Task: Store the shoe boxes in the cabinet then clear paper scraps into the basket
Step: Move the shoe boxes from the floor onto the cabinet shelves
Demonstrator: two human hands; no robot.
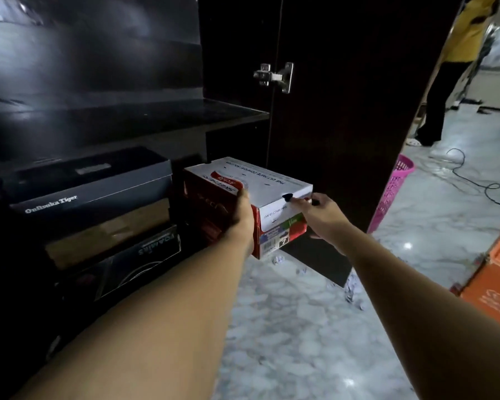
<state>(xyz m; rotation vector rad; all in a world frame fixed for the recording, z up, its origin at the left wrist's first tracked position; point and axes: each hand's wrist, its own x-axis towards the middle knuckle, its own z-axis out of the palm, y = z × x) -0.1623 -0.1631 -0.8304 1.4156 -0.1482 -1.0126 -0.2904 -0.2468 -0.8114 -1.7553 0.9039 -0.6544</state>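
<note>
The cabinet (344, 82) stands open ahead of my fingers, its door swung out beyond my right hand, one shelf bare above. On the lower level, left of my left hand, a stack (93, 215) of dark boxes already sits stored. Well off to my right an orange box (494, 281) waits on the floor (286, 327), and the pink basket (393, 194) stands past the door edge.

I hold the red-and-white box (251, 203) between both hands, its far end already inside the opening, its near end poking out toward me. Its long axis runs away from me and a little leftward, into the gap beside the stack. My left hand (240, 215) clamps the long side, fingers wrapped over the top edge; my right hand (321, 215) grips the near end, fingers (299, 201) narrow on the lid lip. I judge a straight push along that axis seats it.

Paper scraps (352, 290) lie below my right wrist, near the door's foot.
</note>
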